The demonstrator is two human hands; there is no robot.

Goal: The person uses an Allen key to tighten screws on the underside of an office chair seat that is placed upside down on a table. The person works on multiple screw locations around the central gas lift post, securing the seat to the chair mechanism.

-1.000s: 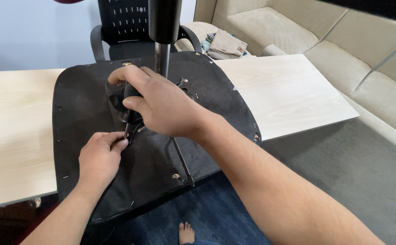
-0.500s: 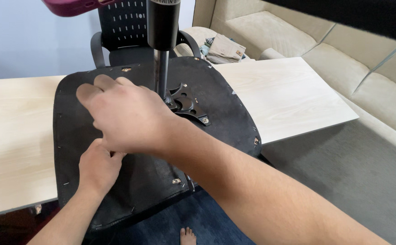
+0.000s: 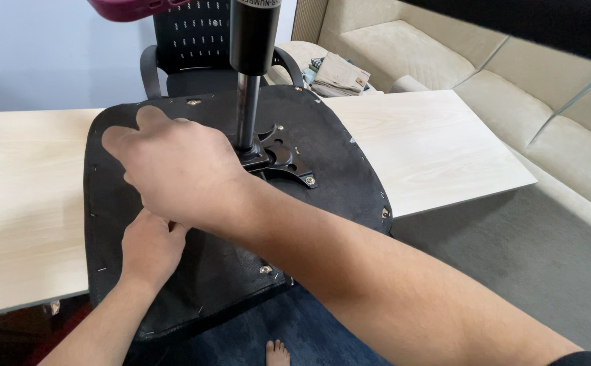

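A light wooden table (image 3: 438, 146) is bearing an upturned black chair seat (image 3: 336, 156), which is lying underside up across the table's middle and hanging over its near edge. A black gas cylinder (image 3: 253, 41) is standing upright from the metal mounting plate (image 3: 283, 157) at the seat's centre. The right hand (image 3: 173, 173) is hovering over the seat left of the cylinder, palm down, fingers loosely spread and gripping nothing visible. The left hand (image 3: 148, 245) is resting on the seat nearer its front edge; its fingertips are tucked under the right hand, so what they are holding cannot be told. A beige sofa (image 3: 512, 74) is sitting beyond the table.
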